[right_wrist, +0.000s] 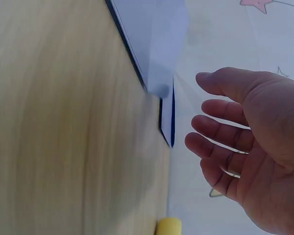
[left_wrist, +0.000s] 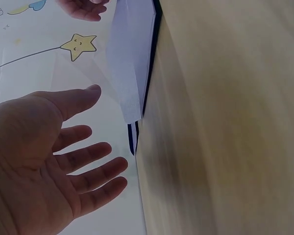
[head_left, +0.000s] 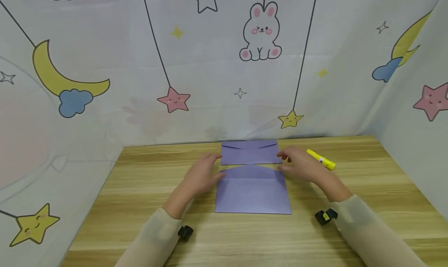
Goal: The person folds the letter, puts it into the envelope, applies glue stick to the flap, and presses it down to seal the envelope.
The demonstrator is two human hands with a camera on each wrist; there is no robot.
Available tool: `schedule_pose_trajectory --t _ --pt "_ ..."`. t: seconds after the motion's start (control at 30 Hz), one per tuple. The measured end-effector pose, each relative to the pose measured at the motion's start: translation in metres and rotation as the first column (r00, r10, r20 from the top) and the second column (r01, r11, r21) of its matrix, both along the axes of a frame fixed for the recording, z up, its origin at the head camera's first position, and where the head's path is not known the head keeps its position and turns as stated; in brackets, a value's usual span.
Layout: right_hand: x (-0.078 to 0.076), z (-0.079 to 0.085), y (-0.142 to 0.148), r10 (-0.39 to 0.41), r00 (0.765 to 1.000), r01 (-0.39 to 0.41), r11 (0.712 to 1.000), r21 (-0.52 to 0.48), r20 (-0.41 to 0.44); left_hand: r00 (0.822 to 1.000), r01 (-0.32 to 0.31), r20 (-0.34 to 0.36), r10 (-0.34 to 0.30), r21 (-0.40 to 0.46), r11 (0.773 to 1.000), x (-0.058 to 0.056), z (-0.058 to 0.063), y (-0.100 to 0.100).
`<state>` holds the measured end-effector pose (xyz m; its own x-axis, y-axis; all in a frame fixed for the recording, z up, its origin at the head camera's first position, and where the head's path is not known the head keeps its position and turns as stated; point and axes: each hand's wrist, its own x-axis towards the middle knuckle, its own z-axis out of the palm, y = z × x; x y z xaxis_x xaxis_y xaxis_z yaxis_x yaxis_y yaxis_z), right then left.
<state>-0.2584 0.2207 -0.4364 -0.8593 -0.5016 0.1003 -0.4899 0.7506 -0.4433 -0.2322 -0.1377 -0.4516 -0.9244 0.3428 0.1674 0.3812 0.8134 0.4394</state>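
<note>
Two purple envelopes lie one behind the other on the table. The far envelope has its flap along the back edge. The near envelope is larger in view, with its flap pointing away toward the far one. At the left edges of both is my left hand, fingers extended and holding nothing. My right hand hovers by the right edges, fingers slightly bent with nothing between them. In the left wrist view the left palm shows bare; so does the right palm in the right wrist view.
A yellow tube-shaped stick lies just beyond my right hand. The wood-grain table ends at a white curtain printed with stars, moons and a rabbit. Another stretch of curtain hangs along each side.
</note>
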Motion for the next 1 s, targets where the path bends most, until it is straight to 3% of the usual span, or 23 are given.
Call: schedule_pose_trajectory --t 0.23,0.4,0.67,1.0 --pt "-0.003 -0.011 -0.023 0.044 0.999 -0.045 0.998 0.051 0.016 0.997 0.075 0.028 -0.074 -0.03 0.997 -0.011 -0.005 0.014" --pt "-0.005 -0.016 -0.032 0.043 0.998 -0.046 0.997 0.063 0.051 0.994 0.083 0.068 -0.081 -0.023 0.996 -0.013 -0.005 0.018" --pt "-0.006 -0.014 -0.036 0.058 0.997 -0.061 0.996 0.069 0.055 0.991 0.117 0.066 -0.117 -0.002 0.993 -0.018 -0.01 0.018" --pt "-0.004 -0.01 -0.038 0.051 0.999 -0.05 0.995 0.088 -0.003 0.996 0.079 0.045 -0.078 -0.031 0.996 -0.016 -0.005 0.018"
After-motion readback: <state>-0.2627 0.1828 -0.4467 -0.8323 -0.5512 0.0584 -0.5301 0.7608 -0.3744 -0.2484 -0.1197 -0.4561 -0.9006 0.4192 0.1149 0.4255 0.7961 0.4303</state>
